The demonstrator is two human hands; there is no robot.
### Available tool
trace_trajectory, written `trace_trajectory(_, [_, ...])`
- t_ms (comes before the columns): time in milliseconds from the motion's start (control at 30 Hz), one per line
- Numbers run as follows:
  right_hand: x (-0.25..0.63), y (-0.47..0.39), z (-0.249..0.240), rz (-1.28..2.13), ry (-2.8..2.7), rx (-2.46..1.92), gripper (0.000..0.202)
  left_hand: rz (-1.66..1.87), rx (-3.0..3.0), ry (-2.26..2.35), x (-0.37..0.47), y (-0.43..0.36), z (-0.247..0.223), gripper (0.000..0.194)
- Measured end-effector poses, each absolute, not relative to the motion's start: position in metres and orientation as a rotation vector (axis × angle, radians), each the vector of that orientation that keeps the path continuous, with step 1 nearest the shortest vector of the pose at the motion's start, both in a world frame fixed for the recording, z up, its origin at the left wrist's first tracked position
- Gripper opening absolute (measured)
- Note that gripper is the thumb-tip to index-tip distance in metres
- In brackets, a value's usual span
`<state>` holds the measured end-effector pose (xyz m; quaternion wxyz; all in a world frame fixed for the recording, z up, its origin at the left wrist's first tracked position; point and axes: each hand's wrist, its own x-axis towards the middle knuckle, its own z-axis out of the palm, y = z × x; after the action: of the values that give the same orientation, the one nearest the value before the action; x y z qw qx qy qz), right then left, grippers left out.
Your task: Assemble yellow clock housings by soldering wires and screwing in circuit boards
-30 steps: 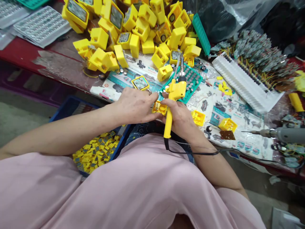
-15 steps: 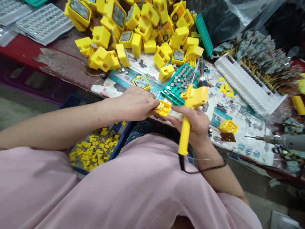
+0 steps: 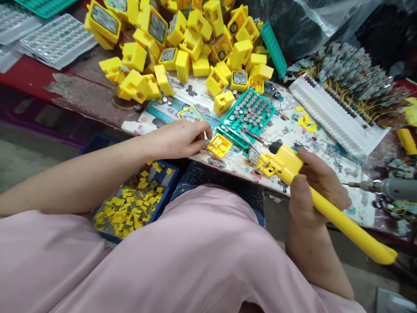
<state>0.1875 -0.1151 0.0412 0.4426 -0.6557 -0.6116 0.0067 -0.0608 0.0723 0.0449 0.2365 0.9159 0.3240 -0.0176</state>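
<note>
L. hand [image 3: 184, 139]: fingers bent, tips at the L. edge of a small, open yellow plastic housing [image 3: 219, 145]; cannot tell whether they grip it or merely touch. Housing sits at the near edge of the bench, on a white printed sheet [image 3: 134, 126], open side up, interior parts visible. R. hand [image 3: 317, 187]: closed around a yellow-handled soldering iron [image 3: 289, 163] w/ black collar, thumb on near side, fingers on far side. Iron held at a slant, handle end toward lower R., metal barrel and a second thin rod directed upper L. toward the near edge of a green plastic tray [image 3: 269, 119]; contact w/ tray cannot be confirmed. Tray is just beyond the housing, holding many small round metal discs [image 3: 250, 111]. Behind L. hand: square yellow-rimmed unit w/ grey face [image 3: 190, 114], flat on sheet, partly hidden by the hand. Far side of bench: large heap of yellow plastic casings [image 3: 193, 43], mixed orientations, approx. half w/ faces not visible. R. of heap: a second green tray [image 3: 274, 50], tilted. Far R.: white ridged rack [image 3: 337, 115] w/ row of black parts and yellow wires; grey-bodied driver-type tool [image 3: 399, 188] below it, thin tip pointing L. Small yellow pcs. [image 3: 306, 123] lie betw. green tray and rack. Below bench edge, L. of lap: blue bin [image 3: 171, 184] w/ qty. of small yellow-and-grey parts [image 3: 130, 206]. Upper L.: clear ridged trays [image 3: 58, 41].
</note>
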Motion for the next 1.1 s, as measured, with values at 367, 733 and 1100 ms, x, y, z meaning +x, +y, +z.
trace_trajectory(367, [0.172,-0.104,0.03,0.125,-1.528,-1.454,0.038,-0.165,2.629,1.036,-0.043,0.056,0.044,0.029])
trace_trajectory(733, [0.164,-0.095,0.026,-0.013,-1.701,-1.31,0.026,-0.039,2.589,1.059,-0.046,0.056,0.041,0.026])
trace_trajectory(1100, [0.16,-0.082,0.048,-0.24,-1.955,-1.223,0.022,0.051,2.63,1.032,-0.051,0.056,0.026,0.026])
